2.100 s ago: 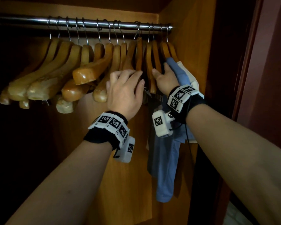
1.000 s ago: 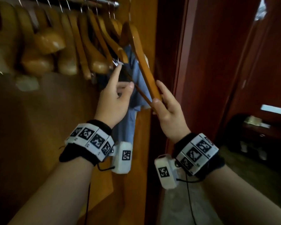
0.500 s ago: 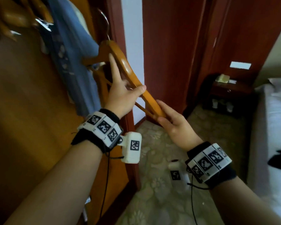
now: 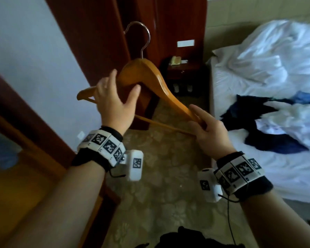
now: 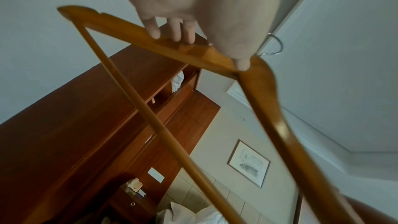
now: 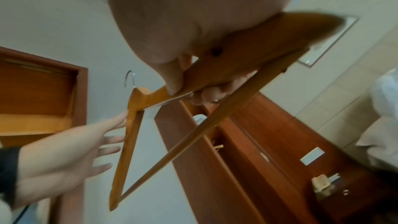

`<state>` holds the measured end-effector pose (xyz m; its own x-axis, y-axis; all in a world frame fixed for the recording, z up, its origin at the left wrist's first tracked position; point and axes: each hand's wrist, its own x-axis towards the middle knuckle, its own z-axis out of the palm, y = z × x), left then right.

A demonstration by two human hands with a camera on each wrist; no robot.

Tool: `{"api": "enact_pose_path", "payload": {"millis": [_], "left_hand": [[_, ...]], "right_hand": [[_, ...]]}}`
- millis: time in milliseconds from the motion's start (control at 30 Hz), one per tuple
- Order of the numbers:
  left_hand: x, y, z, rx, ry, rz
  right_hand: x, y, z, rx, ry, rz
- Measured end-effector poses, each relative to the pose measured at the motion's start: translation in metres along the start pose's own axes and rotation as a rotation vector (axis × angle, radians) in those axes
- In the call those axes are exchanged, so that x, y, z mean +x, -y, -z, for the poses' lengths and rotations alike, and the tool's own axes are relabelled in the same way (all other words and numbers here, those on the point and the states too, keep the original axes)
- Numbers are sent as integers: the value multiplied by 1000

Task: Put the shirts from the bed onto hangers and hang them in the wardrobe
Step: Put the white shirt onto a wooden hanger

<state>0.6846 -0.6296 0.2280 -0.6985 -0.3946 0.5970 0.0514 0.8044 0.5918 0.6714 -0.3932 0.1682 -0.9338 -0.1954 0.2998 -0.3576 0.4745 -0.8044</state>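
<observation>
A bare wooden hanger [image 4: 161, 81] with a metal hook [image 4: 141, 34] is held up in front of me, between wardrobe and bed. My right hand [image 4: 209, 129] pinches its right end, thumb on one face and fingers on the other, as the right wrist view shows on the hanger [image 6: 258, 45]. My left hand [image 4: 113, 104] lies against the hanger's left arm near the neck with fingers straight and spread. In the left wrist view its fingertips [image 5: 172, 37] rest on the wood [image 5: 120, 25]. A pile of dark blue and white shirts [image 4: 276, 126] lies on the bed [image 4: 258, 77].
The open wardrobe [image 4: 16, 158] is at my left, with a blue garment [image 4: 0, 149] hanging inside. A dark nightstand [image 4: 183, 70] with a phone [image 4: 175, 60] stands by the bed's head. Patterned floor [image 4: 159, 176] runs between wardrobe and bed. Dark cloth [image 4: 183, 237] shows at the bottom edge.
The hanger has come off the wardrobe rail. My view has swung right from the wardrobe to the bed, and both hands have carried the hanger along.
</observation>
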Motion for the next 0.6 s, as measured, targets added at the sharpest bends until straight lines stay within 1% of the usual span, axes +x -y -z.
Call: {"api": "enact_pose_path", "payload": {"millis": [100, 167, 233, 333, 467, 533, 600], "left_hand": [[10, -19, -32, -30, 153, -36], [15, -31, -56, -77, 274, -60], [16, -42, -85, -83, 352, -112], [11, -55, -130, -74, 381, -214], [18, -74, -205, -124, 480, -212], [30, -84, -245, -206, 514, -210], [43, -92, -286, -281, 535, -236]], "right_hand": [[-4, -36, 34, -13, -55, -29], [-6, -61, 49, -31, -102, -62], [-4, -85, 59, -40, -124, -99], [5, -118, 70, -62, -157, -156], [44, -163, 92, -178, -199, -190], [66, -185, 108, -234, -233, -206], [85, -208, 124, -274, -264, -240]]}}
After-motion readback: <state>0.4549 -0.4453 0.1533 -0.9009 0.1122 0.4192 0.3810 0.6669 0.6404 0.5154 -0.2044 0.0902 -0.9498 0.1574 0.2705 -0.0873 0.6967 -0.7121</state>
